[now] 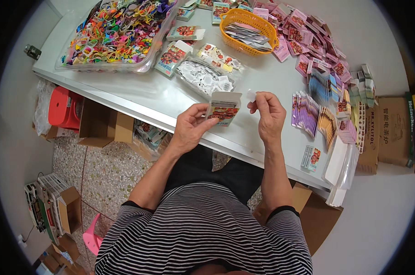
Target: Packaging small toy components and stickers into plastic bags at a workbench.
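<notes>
My left hand point(191, 126) grips a small printed card box point(223, 115) near the table's front edge, thumb on its front face. The box stands upright with its top flap raised. To the right of it, the fingertips of my right hand point(269, 117) pinch a small, pale, see-through piece point(252, 95), too small to name. Behind the box lies a clear plastic bag point(203, 77) full of white pieces with dark prints. Farther back, a yellow basket point(258, 51) holds a heap of flat silvery packets.
A clear tub point(145, 68) of colourful small trinkets stands at the back left. Pink boxes point(299, 34) are piled at the back right. Rows of purple packets point(304, 114) and orange packets point(327, 124) lie right of my right hand, near a single small box point(311, 158).
</notes>
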`<state>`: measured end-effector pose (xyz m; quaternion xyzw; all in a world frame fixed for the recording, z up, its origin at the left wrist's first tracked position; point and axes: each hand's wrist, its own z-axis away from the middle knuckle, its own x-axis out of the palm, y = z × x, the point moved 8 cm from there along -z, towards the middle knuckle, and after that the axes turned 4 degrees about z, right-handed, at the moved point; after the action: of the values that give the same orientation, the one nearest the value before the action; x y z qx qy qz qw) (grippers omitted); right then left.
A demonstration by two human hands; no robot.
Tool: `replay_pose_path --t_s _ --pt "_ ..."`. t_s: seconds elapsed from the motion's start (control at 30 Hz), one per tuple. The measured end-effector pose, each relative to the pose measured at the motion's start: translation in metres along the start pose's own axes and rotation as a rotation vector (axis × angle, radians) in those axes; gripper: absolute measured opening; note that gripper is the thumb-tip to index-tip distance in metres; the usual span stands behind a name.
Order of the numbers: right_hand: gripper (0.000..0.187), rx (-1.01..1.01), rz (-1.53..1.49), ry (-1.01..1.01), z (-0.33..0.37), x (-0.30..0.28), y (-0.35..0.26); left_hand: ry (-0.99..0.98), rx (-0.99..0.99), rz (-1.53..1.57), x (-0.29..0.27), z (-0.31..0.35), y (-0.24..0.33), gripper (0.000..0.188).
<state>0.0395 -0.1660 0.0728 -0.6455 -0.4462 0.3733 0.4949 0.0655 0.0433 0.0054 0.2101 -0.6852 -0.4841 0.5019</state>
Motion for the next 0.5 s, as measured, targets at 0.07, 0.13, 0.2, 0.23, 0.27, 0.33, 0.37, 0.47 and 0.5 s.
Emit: replay_pose_path --t_s 0.07,0.13,0.2,0.23,0.27,0.33,0.37,0.47,0.5 --pt "0.019 -0.046 0.007 0.015 0.006 -0.007 -0.011 -0.016 0.007 -0.018 0.009 -0.003 -0.004 0.037" --pt "0.017 -0.090 0.018 0.033 0.010 -0.014 -0.024 -0.064 -0.006 -0.089 0.018 -0.007 -0.009 0.037" --pt "0.014 -0.210 0.178 -0.025 0.014 -0.016 -0.039 -0.086 -0.029 -0.087 0.022 -0.008 -0.015 0.036" --pt "0.014 -0.210 0.180 -0.018 0.014 -0.018 -0.039 -0.098 -0.047 -0.085 0.024 -0.008 -0.018 0.036" --pt "0.012 -0.241 0.243 -0.029 0.013 -0.017 -0.041 -0.103 -0.048 -0.086 0.026 -0.009 -0.019 0.036" --pt "0.011 -0.273 0.303 -0.038 0.010 -0.017 -0.043 -0.109 -0.039 -0.093 0.027 -0.008 -0.020 0.036" --pt "0.011 -0.298 0.336 -0.006 0.009 -0.019 -0.046 -0.111 -0.038 -0.096 0.026 -0.006 -0.020 0.036" --pt "0.010 -0.448 0.412 0.110 -0.002 -0.012 -0.058 -0.104 -0.024 -0.152 0.021 0.003 -0.017 0.034" --pt "0.010 -0.571 0.459 0.191 -0.005 -0.008 -0.066 -0.065 -0.021 -0.138 0.017 0.008 -0.012 0.034"
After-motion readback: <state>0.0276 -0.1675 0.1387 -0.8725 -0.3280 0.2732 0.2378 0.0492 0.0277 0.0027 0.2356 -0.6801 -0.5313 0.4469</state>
